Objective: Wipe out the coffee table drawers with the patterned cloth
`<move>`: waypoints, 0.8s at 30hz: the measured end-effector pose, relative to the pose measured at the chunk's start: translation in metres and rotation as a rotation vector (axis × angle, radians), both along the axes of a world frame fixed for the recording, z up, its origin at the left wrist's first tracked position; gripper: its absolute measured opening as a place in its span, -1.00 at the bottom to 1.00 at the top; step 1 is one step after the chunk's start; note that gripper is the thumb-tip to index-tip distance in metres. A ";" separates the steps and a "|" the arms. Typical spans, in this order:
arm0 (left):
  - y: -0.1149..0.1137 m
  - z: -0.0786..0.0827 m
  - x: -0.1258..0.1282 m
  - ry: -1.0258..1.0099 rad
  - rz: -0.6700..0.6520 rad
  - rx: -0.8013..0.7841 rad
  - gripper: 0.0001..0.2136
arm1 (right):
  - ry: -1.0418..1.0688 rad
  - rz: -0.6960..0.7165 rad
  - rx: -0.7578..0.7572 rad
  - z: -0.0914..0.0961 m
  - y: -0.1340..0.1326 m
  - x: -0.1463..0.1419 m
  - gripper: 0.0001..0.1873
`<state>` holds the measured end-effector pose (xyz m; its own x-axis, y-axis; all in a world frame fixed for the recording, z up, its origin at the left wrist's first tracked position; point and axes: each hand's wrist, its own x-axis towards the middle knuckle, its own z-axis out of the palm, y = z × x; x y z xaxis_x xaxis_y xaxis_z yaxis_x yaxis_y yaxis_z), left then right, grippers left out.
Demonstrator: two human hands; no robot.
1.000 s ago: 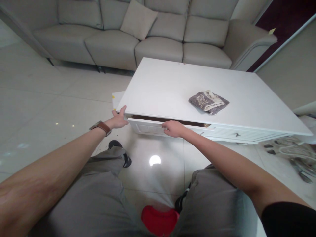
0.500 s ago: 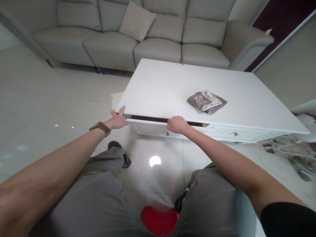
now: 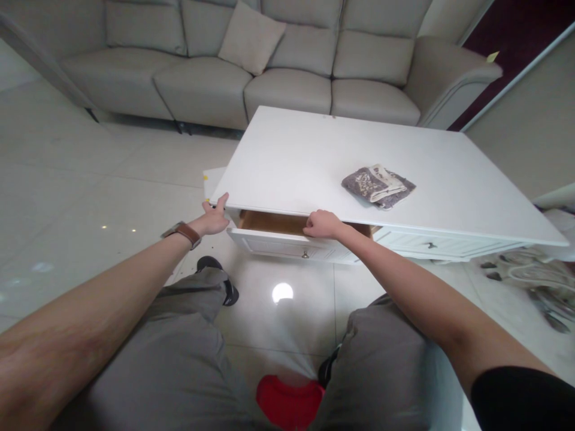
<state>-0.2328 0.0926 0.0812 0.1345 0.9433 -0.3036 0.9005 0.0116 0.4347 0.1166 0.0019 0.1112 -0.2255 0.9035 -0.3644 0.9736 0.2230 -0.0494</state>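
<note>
Gripping drawer (image 3: 269, 245) below tabletop (image 3: 291, 161) with tightly curled right hand (image 3: 322, 225); resting wide-spread left hand (image 3: 215, 219) against tabletop's near left corner.

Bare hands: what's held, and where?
The right hand grips the white panelled drawer by its top edge; the left hand touches the white tabletop at one corner.

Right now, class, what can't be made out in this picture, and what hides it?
All in the head view:
Rear of the open drawer: hidden beneath the tabletop.
Fingertips of the right hand: hidden by the hand itself.
Bottom of the red object: cut off by the lower edge.
Floor clutter: blurred.
</note>
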 end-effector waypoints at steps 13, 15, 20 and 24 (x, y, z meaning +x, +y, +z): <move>-0.001 -0.004 0.000 0.029 -0.006 -0.026 0.28 | -0.082 0.122 -0.180 -0.013 -0.015 -0.003 -0.57; -0.001 -0.004 0.000 0.032 0.001 -0.032 0.28 | -0.079 0.120 -0.243 -0.013 -0.016 -0.006 -0.61; 0.000 -0.005 0.000 0.038 -0.013 -0.028 0.29 | -0.071 0.161 -0.329 -0.014 -0.021 -0.013 -0.65; 0.003 -0.009 -0.003 0.036 -0.015 -0.019 0.29 | -0.060 0.199 -0.362 -0.014 -0.030 -0.019 -0.69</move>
<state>-0.2361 0.0953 0.0720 0.1373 0.9352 -0.3264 0.9155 0.0059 0.4022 0.0974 -0.0285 0.0977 -0.3519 0.6557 -0.6680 0.9166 0.3861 -0.1038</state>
